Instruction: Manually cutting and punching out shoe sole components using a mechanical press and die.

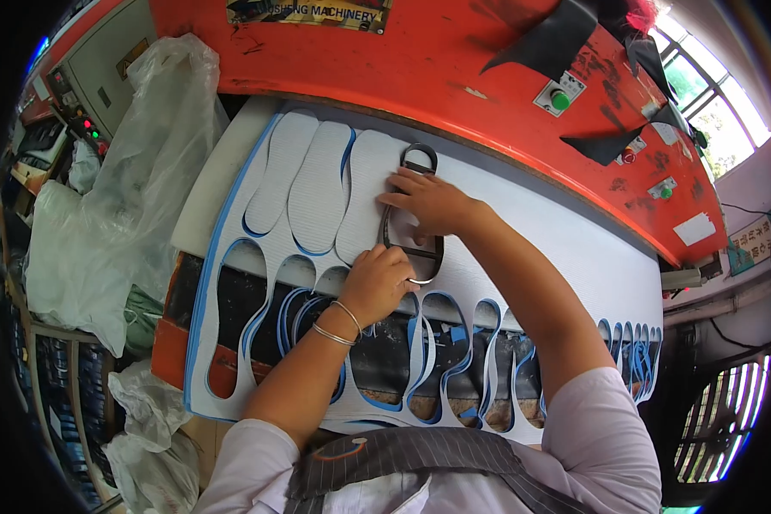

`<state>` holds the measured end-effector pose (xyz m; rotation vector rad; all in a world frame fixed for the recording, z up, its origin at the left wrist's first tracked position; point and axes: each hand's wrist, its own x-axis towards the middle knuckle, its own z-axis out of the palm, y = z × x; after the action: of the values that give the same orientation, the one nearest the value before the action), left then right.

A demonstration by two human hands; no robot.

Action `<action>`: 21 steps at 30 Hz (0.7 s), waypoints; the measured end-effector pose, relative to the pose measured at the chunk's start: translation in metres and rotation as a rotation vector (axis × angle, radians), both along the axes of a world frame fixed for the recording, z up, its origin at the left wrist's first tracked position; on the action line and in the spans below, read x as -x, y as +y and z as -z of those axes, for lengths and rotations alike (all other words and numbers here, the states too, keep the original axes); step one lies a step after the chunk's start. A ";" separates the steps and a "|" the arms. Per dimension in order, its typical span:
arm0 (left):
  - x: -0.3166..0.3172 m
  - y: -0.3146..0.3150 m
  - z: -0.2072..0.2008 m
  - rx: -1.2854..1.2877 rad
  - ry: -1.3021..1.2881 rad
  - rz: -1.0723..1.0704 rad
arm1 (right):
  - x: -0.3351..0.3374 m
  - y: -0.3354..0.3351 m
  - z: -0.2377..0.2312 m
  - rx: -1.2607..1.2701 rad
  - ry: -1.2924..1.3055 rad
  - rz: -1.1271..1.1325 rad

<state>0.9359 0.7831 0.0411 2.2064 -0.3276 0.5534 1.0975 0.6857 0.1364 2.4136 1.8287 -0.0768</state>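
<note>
1. The bed of the cutting press (193, 193) is in front of me; on it lies a white-and-blue layered sheet (557, 240).
2. Along the edge nearest to me, the sheet shows a row of sole-shaped holes (225, 330). From these places the pieces are gone, so I judge that this row is finished. Through some holes I see thin blue-and-white scrap strips (293, 321).
3. My left hand (381, 278) has its fingers curled on the near-left rim of the steel cutting die (421, 253), gripping it.
4. The die lies on the sheet, just right of the third sole. My right hand (433, 204) is palm down over its middle, fingers bent; how firmly it holds, I cannot tell.
5. To the left, three cut soles (321, 188) rest side by side in their places, not yet lifted out.
6. Right of the die, the wide upper part of the sheet is plain. I think most of this second row is left to cut.
7. Farthest is the red press beam (454, 77), with a green button (560, 100).
</note>
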 end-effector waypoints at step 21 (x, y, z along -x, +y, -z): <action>-0.123 -0.014 -0.072 -0.762 0.429 -0.064 | -0.041 -0.110 -0.054 -1.041 0.426 0.913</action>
<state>1.0588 0.7687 0.1133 2.9946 -0.2608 -0.0551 1.1384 0.5757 0.1901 4.0341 0.6588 0.4157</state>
